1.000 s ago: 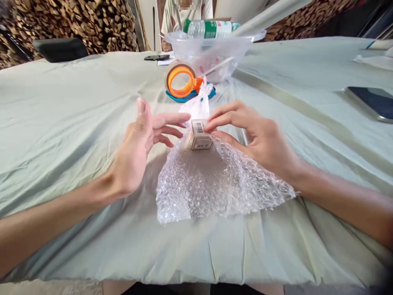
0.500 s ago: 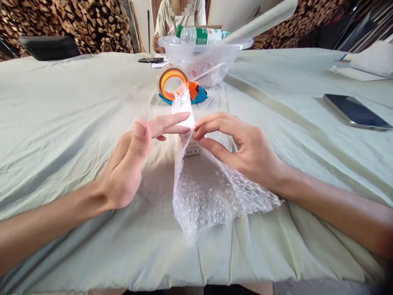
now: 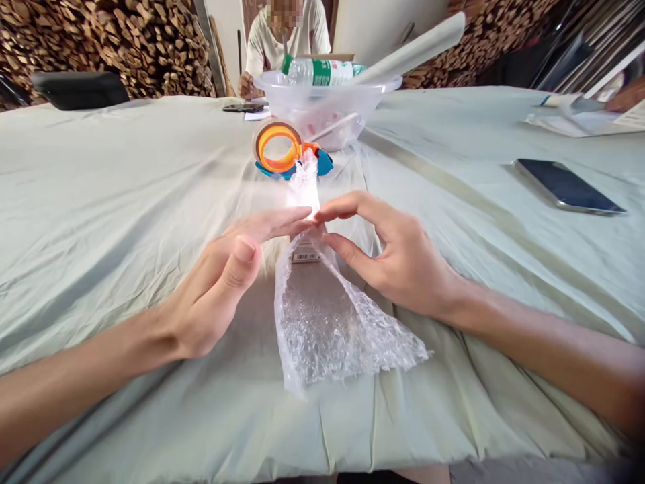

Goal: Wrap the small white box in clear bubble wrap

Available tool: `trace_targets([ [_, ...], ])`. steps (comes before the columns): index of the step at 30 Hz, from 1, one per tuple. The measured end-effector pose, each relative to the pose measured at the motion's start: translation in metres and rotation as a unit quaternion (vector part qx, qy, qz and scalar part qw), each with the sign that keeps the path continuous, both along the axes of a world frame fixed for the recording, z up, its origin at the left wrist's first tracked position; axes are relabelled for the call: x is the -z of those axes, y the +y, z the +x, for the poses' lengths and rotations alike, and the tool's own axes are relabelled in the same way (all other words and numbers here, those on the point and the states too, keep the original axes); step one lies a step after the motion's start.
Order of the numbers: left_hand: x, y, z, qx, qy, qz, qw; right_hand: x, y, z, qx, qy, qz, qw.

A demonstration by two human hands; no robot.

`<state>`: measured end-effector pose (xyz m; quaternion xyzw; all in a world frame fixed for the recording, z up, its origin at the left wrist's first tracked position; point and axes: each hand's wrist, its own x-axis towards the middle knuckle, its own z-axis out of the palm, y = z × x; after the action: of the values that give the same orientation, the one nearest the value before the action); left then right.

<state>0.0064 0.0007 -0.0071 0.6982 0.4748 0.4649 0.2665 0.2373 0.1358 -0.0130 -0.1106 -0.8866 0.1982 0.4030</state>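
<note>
The small, pale cardboard box with a printed barcode point(image 3: 306, 257) lies near the middle of the table point(image 3: 191, 161), which is covered in pale green cloth, with its near face showing under a fold of clear, crinkled bubble wrap point(image 3: 322, 343). The wrap fans out loosely from it toward 6 o'clock, while a narrow, crumpled end runs toward 12 o'clock, close to the orange-cored roll of tape point(image 3: 262, 149).

By its look, the box should be light and fairly stiff, though thin card could dent at the corners; what it contains cannot be told. The wrap should be soft, springy and rather slippery, apt to spring open if let go. The surest hold would be on the box's two long sides, at 3 and 9 o'clock, through the wrap and with mild pressure; the loose skirt at 6 o'clock gives little to hold.

The left hand point(image 3: 216, 286), at about 8 o'clock from the box, is open, its fingers straight and together over the fold, its thumb raised clear. The right hand point(image 3: 398, 265), at 3 o'clock, is loosely curved, thumb and fingers parted, with fingertips at the fold; whether they press on it cannot be told.
</note>
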Motion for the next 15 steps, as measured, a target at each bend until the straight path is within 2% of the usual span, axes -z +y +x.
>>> trace_targets([
  [4,0.001,0.005,-0.002,0.012,-0.006,0.011,1.0,0.002,0.002,0.0,-0.002,0.0,0.005,1.0],
  [9,0.002,0.003,0.003,-0.006,-0.039,0.034,0.999,0.003,0.002,0.0,0.009,-0.02,0.003,1.0],
  [15,-0.002,0.006,0.008,-0.076,-0.105,0.014,0.991,0.002,0.003,0.0,0.014,-0.003,-0.011,1.0],
])
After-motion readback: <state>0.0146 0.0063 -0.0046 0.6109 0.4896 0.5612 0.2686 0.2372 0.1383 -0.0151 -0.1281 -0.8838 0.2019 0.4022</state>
